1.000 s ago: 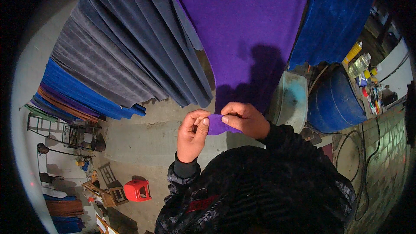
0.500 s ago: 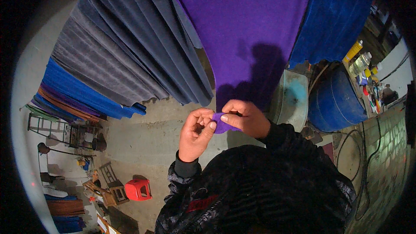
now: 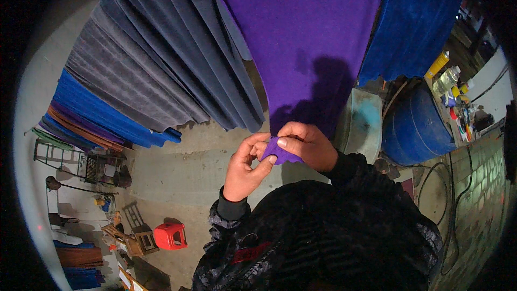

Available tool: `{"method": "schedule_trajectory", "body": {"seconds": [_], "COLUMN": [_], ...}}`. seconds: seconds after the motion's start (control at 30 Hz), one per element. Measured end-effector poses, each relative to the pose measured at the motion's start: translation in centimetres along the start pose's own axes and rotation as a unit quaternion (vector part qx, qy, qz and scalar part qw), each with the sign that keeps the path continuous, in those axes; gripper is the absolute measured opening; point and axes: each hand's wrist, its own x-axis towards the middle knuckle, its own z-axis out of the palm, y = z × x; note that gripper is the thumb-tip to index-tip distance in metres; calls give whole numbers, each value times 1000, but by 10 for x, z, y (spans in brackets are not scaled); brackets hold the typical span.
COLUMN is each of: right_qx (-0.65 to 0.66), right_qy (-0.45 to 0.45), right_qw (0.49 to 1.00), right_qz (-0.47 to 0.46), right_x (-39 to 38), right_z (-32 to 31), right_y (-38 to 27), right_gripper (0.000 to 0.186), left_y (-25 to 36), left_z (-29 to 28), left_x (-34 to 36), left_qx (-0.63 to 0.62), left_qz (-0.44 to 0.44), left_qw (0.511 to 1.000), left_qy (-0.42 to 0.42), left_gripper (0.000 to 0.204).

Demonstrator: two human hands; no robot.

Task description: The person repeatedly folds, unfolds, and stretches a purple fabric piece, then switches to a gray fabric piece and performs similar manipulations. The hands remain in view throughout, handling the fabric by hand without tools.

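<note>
A long purple cloth (image 3: pixel 301 27) hangs in front of me, and its lower edge comes down between my hands. My left hand (image 3: pixel 246 166) pinches that edge between thumb and fingers. Right beside it, my right hand (image 3: pixel 307 146) grips the same edge with the thumb on top. A small corner of the purple fabric shows between the two thumbs, folded toward me. The shadow of my head and hands falls on the cloth. What lies behind my fingers is hidden.
Grey cloths (image 3: pixel 161 48) hang at the left, a blue cloth (image 3: pixel 414 21) at the right. Below the blue one stand a blue barrel (image 3: pixel 417 126) and a pale tub (image 3: pixel 363 124). Bottles (image 3: pixel 447 80) crowd a ledge at the far right. A red stool (image 3: pixel 170 235) stands lower left.
My left thumb has shifted slightly to the right, and the held edge of the purple cloth has changed shape, now more pointed. Both hands keep their grip.
</note>
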Motion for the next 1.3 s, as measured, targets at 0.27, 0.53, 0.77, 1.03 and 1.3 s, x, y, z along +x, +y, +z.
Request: {"method": "schedule_trajectory", "body": {"seconds": [0.27,0.53,0.77,1.03,1.3], "right_qx": [-8,7,10,-5,6], "right_qy": [3,2,6,12,18], "right_qw": [1000,1000,1000,1000,1000], "right_qz": [-5,-4,-18,-19,-10], "right_x": [-3,-8,-10,-10,-9], "right_z": [1,4,5,6,6], "right_y": [-5,-5,-5,-5,-4], "right_gripper": [21,21,20,23,21], "left_y": [6,11,16,21,24], "left_z": [2,5,3,3,0], "left_x": [-4,-13,-11,-11,-12], "left_qx": [10,-6,33,35,41], "left_qz": [28,32,52,86,83], "left_qw": [999,998,998,996,996], "left_qy": [22,46,25,13,5], "left_gripper": [44,37,35,43,46]}}
